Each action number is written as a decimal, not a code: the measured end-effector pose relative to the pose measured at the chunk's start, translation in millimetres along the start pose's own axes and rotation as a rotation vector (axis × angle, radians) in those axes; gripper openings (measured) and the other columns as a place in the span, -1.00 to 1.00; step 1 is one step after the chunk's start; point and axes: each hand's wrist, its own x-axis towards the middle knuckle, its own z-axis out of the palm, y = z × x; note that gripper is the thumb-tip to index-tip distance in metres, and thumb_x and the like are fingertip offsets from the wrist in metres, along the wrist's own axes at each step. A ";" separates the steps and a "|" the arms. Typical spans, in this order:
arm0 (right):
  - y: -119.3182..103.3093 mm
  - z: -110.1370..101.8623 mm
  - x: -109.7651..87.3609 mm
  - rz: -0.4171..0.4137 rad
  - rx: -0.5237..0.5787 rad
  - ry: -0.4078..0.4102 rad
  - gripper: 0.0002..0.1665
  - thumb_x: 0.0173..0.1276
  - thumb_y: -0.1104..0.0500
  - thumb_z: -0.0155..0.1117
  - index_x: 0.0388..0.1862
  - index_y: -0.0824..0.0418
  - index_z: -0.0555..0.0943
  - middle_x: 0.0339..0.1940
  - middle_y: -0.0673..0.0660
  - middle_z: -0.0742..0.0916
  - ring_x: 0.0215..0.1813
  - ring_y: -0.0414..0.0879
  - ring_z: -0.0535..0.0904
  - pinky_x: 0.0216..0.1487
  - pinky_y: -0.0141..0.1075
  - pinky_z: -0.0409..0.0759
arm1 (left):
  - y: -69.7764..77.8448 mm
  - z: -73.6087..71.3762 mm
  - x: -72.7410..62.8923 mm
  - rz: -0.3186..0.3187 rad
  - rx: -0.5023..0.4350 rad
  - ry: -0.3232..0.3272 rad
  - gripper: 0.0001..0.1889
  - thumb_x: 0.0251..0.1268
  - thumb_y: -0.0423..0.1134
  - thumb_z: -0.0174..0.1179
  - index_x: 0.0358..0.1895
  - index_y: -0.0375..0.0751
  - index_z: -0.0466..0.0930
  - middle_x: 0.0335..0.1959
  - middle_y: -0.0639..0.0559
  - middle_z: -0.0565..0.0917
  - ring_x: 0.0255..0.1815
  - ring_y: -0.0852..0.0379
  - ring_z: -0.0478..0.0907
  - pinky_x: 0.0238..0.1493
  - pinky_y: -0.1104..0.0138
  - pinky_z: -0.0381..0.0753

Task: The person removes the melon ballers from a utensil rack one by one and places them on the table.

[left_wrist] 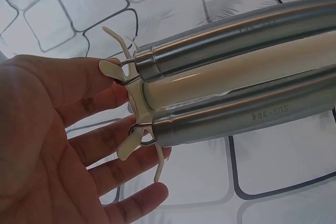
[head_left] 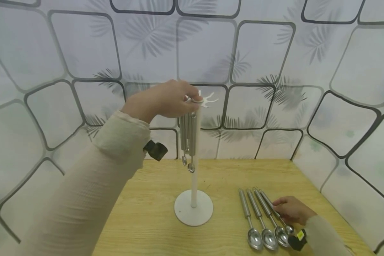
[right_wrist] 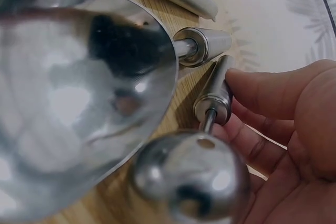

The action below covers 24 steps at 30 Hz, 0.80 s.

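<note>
Small scoop (right_wrist: 191, 174) in the narrow pinch of the right grip (head_left: 292, 209)

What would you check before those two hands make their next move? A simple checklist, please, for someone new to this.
1. White stand upright on the table: ok.
2. Left hand at the stand's top: ok.
3. Two hanging utensils looped onto the stand: ok, both rings show on hooks.
4. Bare hooks available: ok, some show on the right side.
5. Right hand on the handle of the small-bowled utensil: ok.
6. That utensil free of the neighbouring spoon: cannot tell, the bowls overlap in view.
</note>
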 end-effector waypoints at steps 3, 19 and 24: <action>0.4 0.7 0.8 0.006 0.003 0.010 -0.51 0.34 0.26 0.20 0.10 0.62 0.42 -0.39 0.10 0.67 -0.41 -0.11 0.58 -0.39 -0.28 0.60 | 0.1 0.5 -0.1 -0.001 0.002 -0.004 -0.69 0.46 -0.12 -0.04 0.11 -0.09 0.57 0.25 -0.01 0.50 0.23 -0.07 0.40 0.23 0.05 0.36; -7.8 -7.2 -3.9 -0.034 0.030 0.020 -0.42 0.41 0.26 0.08 0.20 0.70 0.25 -0.29 0.15 0.65 -0.30 -0.06 0.59 -0.26 -0.20 0.64 | 1.6 -0.8 -2.9 0.005 -0.001 -0.013 -0.63 0.47 -0.12 -0.04 0.22 -0.09 0.54 0.26 -0.02 0.50 0.25 -0.08 0.40 0.24 0.05 0.35; -28.7 -10.1 -10.0 -0.062 0.132 0.006 -0.41 0.51 0.21 -0.07 0.32 0.63 0.18 -0.06 0.30 0.57 -0.14 0.01 0.57 -0.13 -0.16 0.63 | 0.7 -2.1 -4.3 -0.010 -0.010 -0.039 -0.59 0.48 -0.12 -0.06 0.30 -0.06 0.49 0.31 0.00 0.45 0.29 -0.07 0.37 0.26 0.05 0.34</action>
